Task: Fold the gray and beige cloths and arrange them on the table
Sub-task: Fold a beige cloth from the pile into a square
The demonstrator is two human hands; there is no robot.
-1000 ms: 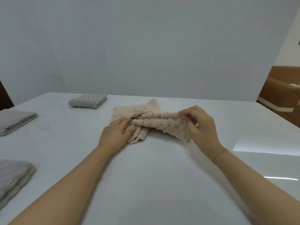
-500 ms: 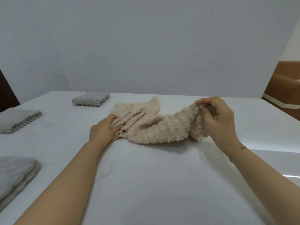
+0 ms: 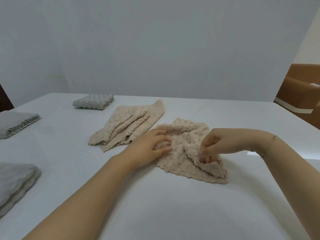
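Note:
A crumpled beige cloth [image 3: 183,153] lies on the white table [image 3: 155,205] in front of me. My left hand [image 3: 149,149] rests on its left part with fingers spread flat. My right hand [image 3: 218,144] pinches a fold of the same cloth near its right corner. Behind and to the left lies a loose pile of more beige cloths [image 3: 128,125], apart from both hands. A folded gray cloth [image 3: 93,102] sits at the back left.
Two more stacks of gray cloths lie along the left edge, one further back [image 3: 17,123] and one near me [image 3: 15,184]. A brown cardboard box [image 3: 301,99] stands beyond the table's right side. A plain wall closes the back.
One beige cloth has been pulled off the pile to the right and laid down near me. My left hand left the pile and now lies on this cloth; my right hand came lower.

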